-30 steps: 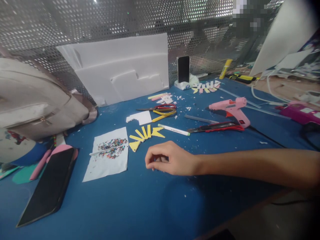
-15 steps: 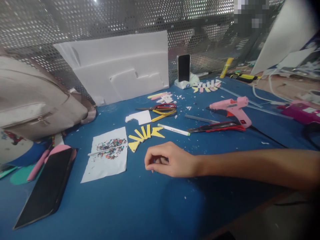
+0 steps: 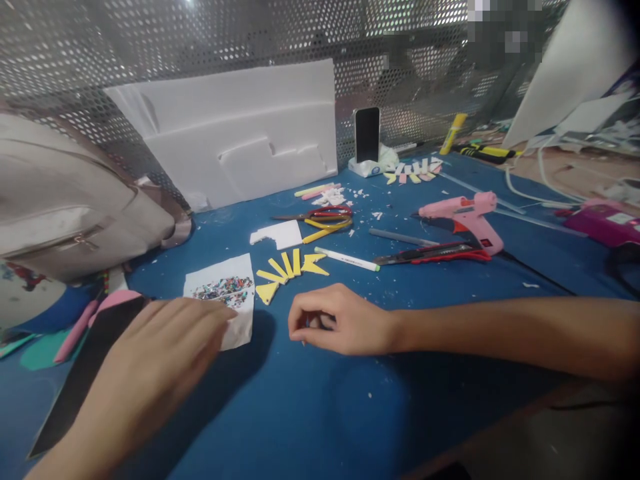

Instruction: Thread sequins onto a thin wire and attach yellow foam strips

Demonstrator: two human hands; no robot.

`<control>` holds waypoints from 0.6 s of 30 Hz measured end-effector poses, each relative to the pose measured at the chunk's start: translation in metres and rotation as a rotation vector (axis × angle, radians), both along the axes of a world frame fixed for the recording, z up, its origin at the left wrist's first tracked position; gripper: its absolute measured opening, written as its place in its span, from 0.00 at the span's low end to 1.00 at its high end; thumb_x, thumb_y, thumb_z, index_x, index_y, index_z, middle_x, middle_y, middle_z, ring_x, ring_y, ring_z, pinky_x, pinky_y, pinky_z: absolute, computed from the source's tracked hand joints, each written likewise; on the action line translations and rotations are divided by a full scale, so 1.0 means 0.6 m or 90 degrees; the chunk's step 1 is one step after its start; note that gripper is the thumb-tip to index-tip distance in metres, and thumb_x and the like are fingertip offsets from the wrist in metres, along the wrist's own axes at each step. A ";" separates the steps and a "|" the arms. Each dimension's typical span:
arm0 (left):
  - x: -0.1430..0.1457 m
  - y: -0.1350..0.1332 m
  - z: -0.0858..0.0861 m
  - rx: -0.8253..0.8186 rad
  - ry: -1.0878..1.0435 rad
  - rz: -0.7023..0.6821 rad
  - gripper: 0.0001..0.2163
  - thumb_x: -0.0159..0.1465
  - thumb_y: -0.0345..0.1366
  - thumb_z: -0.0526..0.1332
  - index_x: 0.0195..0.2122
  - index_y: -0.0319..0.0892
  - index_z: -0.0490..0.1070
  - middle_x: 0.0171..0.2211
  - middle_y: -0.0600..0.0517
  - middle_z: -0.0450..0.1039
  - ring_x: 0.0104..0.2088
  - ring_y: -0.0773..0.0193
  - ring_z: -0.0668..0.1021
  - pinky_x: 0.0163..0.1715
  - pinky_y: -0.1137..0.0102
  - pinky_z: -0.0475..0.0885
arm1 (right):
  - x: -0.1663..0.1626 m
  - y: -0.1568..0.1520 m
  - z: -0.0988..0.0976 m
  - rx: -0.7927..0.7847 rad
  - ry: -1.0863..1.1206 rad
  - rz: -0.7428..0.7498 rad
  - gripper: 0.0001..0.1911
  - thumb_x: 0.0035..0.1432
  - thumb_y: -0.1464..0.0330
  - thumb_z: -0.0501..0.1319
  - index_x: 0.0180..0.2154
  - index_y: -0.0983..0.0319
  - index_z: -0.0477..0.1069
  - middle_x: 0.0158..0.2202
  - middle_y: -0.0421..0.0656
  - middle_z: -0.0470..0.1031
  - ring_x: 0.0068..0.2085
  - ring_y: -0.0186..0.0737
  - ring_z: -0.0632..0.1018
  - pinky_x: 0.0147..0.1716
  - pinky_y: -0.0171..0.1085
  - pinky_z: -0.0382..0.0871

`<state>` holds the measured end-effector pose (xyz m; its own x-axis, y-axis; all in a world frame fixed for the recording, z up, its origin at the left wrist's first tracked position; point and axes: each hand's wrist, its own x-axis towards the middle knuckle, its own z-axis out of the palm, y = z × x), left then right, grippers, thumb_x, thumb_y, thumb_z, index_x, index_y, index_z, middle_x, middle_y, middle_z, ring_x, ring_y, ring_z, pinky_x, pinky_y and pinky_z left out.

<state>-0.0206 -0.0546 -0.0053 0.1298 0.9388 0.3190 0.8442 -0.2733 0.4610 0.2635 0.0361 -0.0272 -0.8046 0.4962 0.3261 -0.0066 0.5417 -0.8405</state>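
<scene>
My left hand (image 3: 160, 363) hovers over the near left part of a creased white paper (image 3: 245, 327), back upward, fingers stretched out side by side; thumb and palm are hidden. Small multicoloured shiny gems (image 3: 225, 288) lie heaped on the paper, with a thin white stick across them, partly covered by the hand. My right hand (image 3: 340, 320) rests on its side on the blue table, fingers curled and fingertips pinched against the thumb. Anything in that pinch is too small to make out. Yellow strips (image 3: 287, 265) lie fanned out just beyond, between the paper and my right hand.
Beyond lie scissors (image 3: 325, 220), a white cut piece (image 3: 280, 235), a white marker (image 3: 347, 259), a red box cutter (image 3: 435, 253) and a pink glue gun (image 3: 465, 213). A phone (image 3: 367, 135) stands at the back. A dark flat case (image 3: 85, 373) and a bag (image 3: 75, 200) occupy the left.
My left hand has come in from the lower left and now covers the near part of the paper and some of the dark case. My right hand has stayed put.
</scene>
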 end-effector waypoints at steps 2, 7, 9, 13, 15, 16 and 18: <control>0.005 0.036 0.010 -0.044 0.058 0.025 0.09 0.61 0.45 0.62 0.38 0.51 0.78 0.38 0.53 0.80 0.40 0.53 0.79 0.42 0.63 0.71 | 0.000 -0.001 0.000 -0.002 0.003 0.001 0.02 0.58 0.75 0.60 0.34 0.64 0.71 0.27 0.38 0.72 0.23 0.25 0.63 0.23 0.27 0.57; -0.002 0.071 -0.002 -0.107 0.085 0.013 0.12 0.58 0.49 0.61 0.29 0.48 0.77 0.30 0.52 0.80 0.29 0.58 0.77 0.29 0.69 0.68 | 0.002 -0.001 0.001 -0.014 0.004 0.004 0.01 0.59 0.74 0.61 0.34 0.64 0.71 0.26 0.37 0.71 0.22 0.25 0.62 0.23 0.27 0.57; -0.004 0.074 -0.011 -0.125 0.099 -0.013 0.11 0.58 0.48 0.61 0.28 0.48 0.77 0.29 0.52 0.79 0.28 0.59 0.76 0.28 0.70 0.67 | 0.002 -0.001 0.001 -0.017 0.008 0.005 0.01 0.59 0.74 0.61 0.34 0.65 0.71 0.26 0.37 0.71 0.22 0.25 0.62 0.23 0.27 0.57; -0.006 0.079 -0.020 -0.121 0.095 -0.038 0.10 0.58 0.45 0.60 0.27 0.47 0.75 0.26 0.52 0.76 0.25 0.62 0.73 0.26 0.71 0.65 | 0.002 0.000 0.000 -0.014 0.017 0.013 0.01 0.60 0.73 0.60 0.34 0.64 0.71 0.27 0.38 0.72 0.22 0.25 0.63 0.22 0.27 0.57; -0.006 0.082 -0.020 -0.118 0.089 -0.031 0.10 0.58 0.45 0.60 0.27 0.46 0.74 0.26 0.52 0.75 0.24 0.62 0.72 0.26 0.71 0.65 | 0.001 0.000 -0.001 -0.014 0.013 0.016 0.02 0.60 0.73 0.60 0.34 0.64 0.70 0.28 0.38 0.72 0.22 0.25 0.63 0.22 0.27 0.57; -0.005 0.082 -0.018 -0.123 0.083 -0.029 0.10 0.58 0.45 0.61 0.27 0.46 0.74 0.26 0.52 0.75 0.24 0.62 0.72 0.26 0.70 0.65 | 0.001 0.000 -0.002 -0.014 0.011 0.016 0.02 0.60 0.72 0.60 0.34 0.64 0.70 0.28 0.38 0.72 0.22 0.25 0.63 0.22 0.27 0.57; 0.001 0.081 -0.011 -0.128 0.063 -0.024 0.10 0.58 0.46 0.61 0.27 0.46 0.73 0.25 0.52 0.74 0.25 0.61 0.72 0.26 0.70 0.65 | 0.002 0.000 -0.002 -0.015 0.007 0.014 0.02 0.60 0.72 0.60 0.34 0.64 0.71 0.27 0.38 0.72 0.22 0.25 0.62 0.22 0.27 0.57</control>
